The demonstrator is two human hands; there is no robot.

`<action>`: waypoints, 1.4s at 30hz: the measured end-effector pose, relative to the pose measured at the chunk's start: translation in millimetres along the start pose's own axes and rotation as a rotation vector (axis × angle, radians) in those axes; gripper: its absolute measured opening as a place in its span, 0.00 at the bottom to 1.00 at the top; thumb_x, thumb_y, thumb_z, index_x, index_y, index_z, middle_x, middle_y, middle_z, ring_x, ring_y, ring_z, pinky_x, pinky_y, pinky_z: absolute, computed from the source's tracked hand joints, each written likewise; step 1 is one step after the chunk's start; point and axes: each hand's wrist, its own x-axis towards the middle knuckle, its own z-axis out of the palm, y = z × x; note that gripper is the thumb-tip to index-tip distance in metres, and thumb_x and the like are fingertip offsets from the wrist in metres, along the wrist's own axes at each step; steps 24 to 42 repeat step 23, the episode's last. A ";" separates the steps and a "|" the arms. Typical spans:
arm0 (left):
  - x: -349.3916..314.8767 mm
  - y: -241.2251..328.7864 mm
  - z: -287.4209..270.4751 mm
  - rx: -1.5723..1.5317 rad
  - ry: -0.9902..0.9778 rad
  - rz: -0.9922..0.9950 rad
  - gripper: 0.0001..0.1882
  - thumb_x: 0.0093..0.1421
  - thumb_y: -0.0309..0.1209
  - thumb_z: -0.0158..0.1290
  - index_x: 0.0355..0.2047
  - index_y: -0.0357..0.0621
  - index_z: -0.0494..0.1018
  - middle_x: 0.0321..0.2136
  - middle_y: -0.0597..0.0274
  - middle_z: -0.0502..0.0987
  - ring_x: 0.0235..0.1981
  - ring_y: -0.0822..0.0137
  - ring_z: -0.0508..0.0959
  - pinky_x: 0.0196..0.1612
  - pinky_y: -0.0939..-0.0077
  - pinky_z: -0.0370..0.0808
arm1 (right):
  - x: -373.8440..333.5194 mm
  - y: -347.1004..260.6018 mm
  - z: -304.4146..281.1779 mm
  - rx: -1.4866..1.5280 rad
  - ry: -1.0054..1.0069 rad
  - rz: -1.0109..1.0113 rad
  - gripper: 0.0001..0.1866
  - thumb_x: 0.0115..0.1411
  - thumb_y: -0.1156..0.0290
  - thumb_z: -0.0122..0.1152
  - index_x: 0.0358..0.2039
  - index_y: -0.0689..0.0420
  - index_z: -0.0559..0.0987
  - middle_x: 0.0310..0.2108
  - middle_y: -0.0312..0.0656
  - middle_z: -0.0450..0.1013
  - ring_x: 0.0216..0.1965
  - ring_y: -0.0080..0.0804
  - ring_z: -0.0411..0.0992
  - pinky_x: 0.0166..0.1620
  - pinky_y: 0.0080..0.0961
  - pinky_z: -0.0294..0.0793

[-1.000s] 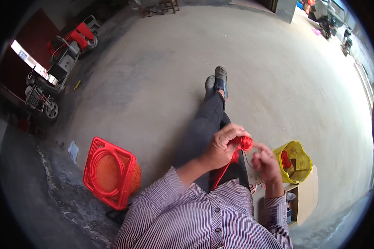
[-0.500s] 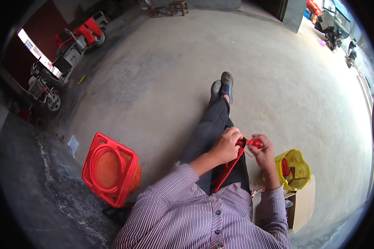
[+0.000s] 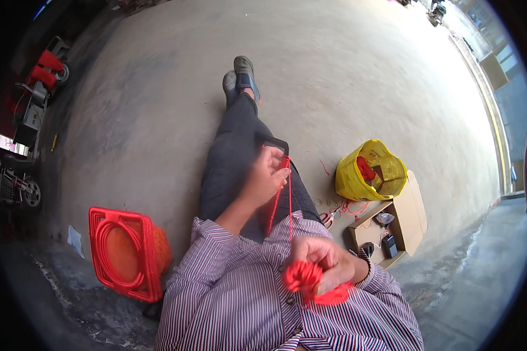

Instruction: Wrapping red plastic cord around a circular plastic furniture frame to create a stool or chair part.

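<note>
Both hands are busy with red cord: the left hand (image 3: 267, 175) is lifted over the lap with its fingers curled round a taut stretch of the red cord (image 3: 289, 199), and the right hand (image 3: 327, 263) sits close against the chest, closed tight on a red bundle (image 3: 310, 281) of the same cord.

The person sits on a broad, bare concrete floor (image 3: 345, 76), legs stretched out ahead and shoes (image 3: 240, 73) crossed at the far end. It looks like an open yard or workshop apron, with red machinery (image 3: 38, 93) parked along the left edge.

The cord runs nearly straight up and down in the picture, its long axis going from the bundle at the chest away toward the knees, where the left hand pinches its far end. It is doubled, two strands side by side, hanging above the dark trousers.

The left hand is half closed, thumb and fingers gripping the strands. The right is a full fist; the bundle bulges out below it.

To the person's left stands a red plastic crate (image 3: 123, 251). To the right sit a yellow bag (image 3: 372, 172) with red stuff inside and an open cardboard box (image 3: 392, 225), with loose red cord scraps on the floor between them.
</note>
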 end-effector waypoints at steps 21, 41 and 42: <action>42.0 7.3 -24.3 0.131 0.069 -0.441 0.18 0.67 0.41 0.45 0.34 0.37 0.72 0.11 0.64 0.68 0.08 0.79 0.60 0.11 0.83 0.53 | 87.5 -13.7 -179.5 -1.437 0.571 -0.056 0.16 0.47 0.69 0.68 0.39 0.54 0.80 0.33 0.43 0.76 0.38 0.44 0.75 0.41 0.32 0.75; 51.3 -10.6 -29.8 0.065 0.226 -0.203 0.22 0.66 0.46 0.45 0.39 0.36 0.73 0.12 0.63 0.69 0.07 0.76 0.60 0.10 0.80 0.54 | 90.7 -3.4 -188.9 -1.021 0.549 -0.054 0.21 0.55 0.70 0.66 0.50 0.55 0.77 0.43 0.43 0.78 0.43 0.36 0.76 0.46 0.33 0.75; 51.3 -10.6 -29.8 0.065 0.226 -0.203 0.22 0.66 0.46 0.45 0.39 0.36 0.73 0.12 0.63 0.69 0.07 0.76 0.60 0.10 0.80 0.54 | 90.7 -3.4 -188.9 -1.021 0.549 -0.054 0.21 0.55 0.70 0.66 0.50 0.55 0.77 0.43 0.43 0.78 0.43 0.36 0.76 0.46 0.33 0.75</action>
